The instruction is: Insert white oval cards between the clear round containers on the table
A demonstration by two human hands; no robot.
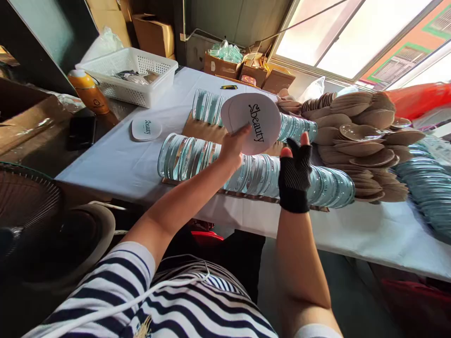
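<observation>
My bare left hand (233, 146) grips white round cards (262, 124) printed "Sbeauty", at least two overlapping, above the rows of discs. A black fingerless glove covers my right hand (296, 171), whose thumb and a finger point up and apart, with nothing visible between them. It is just right of the cards, over the front row of clear, glass-like discs (190, 157) standing on edge on a cardboard strip. Behind lies a second row of similar discs (207, 107), partly hidden by the cards. More printed white cards (146, 129) lie at the table's left.
Brown oval pieces (362, 141) are heaped on the right of the white-covered table (116, 157), beside stacked bluish discs (426, 183). A white basket (141, 89), an orange bottle (89, 91) and a yellow cutter (229, 87) stand or lie farther back. A fan (31, 206) is at left.
</observation>
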